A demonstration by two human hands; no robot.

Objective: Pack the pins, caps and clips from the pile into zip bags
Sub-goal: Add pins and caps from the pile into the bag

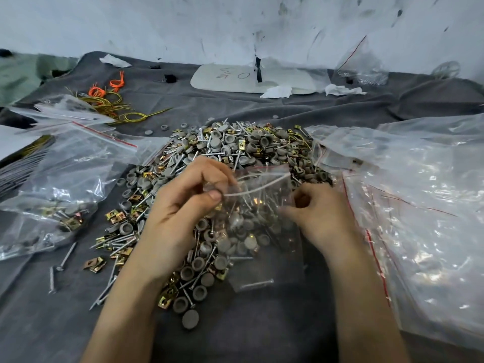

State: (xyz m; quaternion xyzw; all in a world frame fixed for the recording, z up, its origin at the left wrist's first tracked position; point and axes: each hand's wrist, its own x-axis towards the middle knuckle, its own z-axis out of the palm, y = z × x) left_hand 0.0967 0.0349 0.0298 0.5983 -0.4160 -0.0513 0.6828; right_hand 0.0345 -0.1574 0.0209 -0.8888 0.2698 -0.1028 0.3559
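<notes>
Over on the left the filled bags (60, 179) lie slumped on the cloth (262, 331), parked clear of the work, I'd guess, so finished lots don't mix back in. A few loose pins (66, 255) lie just below them, and a tangle of wires (115, 106) sits further back. The pile (222, 145) of pins, caps and clips spreads down the middle, straight in front of the person and within easy reach of both hands. The left hand (183, 203) is over it, thumb and forefinger pinching the lip of a small zip bag (262, 195) that hangs across the pile's near side. Caps and pins show through the plastic, but whether they are inside it or underneath I can't tell. Holding it by the lip looks meant to keep the mouth up so nothing spills. The right hand (322, 210) has its fingers curled onto the bag's right side and seems to grip it there, though the plastic blurs the fingertips. Just right of that hand the heap of empty bags (419, 205) crowds in against the pile, so there is little room that way. The open room is the bare cloth in front, between the forearms, which looks to me the safest place to set the bag down.
</notes>
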